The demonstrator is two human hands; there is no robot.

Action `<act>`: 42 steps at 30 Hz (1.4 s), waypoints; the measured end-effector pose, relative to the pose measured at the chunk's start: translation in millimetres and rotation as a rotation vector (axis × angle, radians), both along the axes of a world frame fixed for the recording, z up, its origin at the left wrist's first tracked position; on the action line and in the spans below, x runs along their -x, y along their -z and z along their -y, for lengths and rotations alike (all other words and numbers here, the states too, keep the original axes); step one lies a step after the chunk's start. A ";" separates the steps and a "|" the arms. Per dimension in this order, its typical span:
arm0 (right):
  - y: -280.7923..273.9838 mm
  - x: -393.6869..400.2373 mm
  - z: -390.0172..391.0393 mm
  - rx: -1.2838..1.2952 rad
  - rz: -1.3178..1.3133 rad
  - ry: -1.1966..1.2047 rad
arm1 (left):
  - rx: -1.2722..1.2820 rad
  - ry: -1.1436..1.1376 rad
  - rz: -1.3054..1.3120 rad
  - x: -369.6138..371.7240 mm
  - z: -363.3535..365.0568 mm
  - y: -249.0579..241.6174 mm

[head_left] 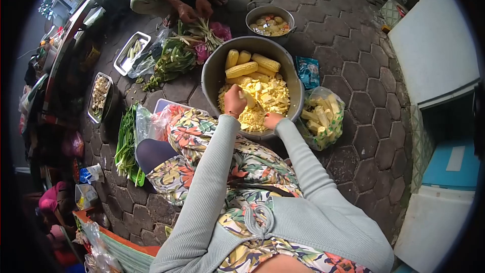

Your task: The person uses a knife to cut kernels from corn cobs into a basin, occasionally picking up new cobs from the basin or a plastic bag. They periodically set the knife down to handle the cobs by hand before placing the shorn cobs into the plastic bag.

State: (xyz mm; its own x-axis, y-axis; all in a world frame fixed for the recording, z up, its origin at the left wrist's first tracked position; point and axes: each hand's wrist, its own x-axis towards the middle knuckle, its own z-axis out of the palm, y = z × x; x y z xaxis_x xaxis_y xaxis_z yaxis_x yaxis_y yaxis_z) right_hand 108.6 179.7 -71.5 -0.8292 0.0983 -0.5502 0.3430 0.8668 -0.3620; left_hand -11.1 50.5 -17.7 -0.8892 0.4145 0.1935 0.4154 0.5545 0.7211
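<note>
A large grey basin holds whole corn cobs at its far side and a heap of cut yellow kernels nearer me. Inside the basin, my left hand is closed around a pale corn cob, which tilts over the kernels. My right hand is at the near right part of the heap, its fingers bent down; whether it holds anything is hidden. A plastic bag of stripped cobs touches the basin's right side.
Another person's hands hold green stalks beyond leafy vegetables. A metal pot stands behind the basin, a blue packet at its right. Trays and green onions lie left.
</note>
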 end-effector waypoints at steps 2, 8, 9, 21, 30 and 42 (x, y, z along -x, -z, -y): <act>-46.0 -10.0 4.5 0.049 -0.048 0.141 | -0.018 0.142 0.055 5.8 9.0 -2.1; -70.4 -11.3 36.7 0.101 -0.380 0.422 | -0.015 0.271 0.063 3.4 2.0 15.9; -73.4 -8.8 41.9 0.078 -0.382 0.446 | 0.016 0.236 0.033 1.5 0.8 16.0; -55.1 -5.7 57.5 0.023 -0.350 0.552 | 0.055 0.286 0.087 -1.6 4.2 5.0; -63.3 -6.0 39.0 0.123 -0.095 0.475 | -0.006 0.293 0.089 -8.9 -1.7 11.4; -34.0 -11.0 45.0 0.094 -0.147 0.358 | -0.006 0.246 0.098 -10.3 2.4 12.3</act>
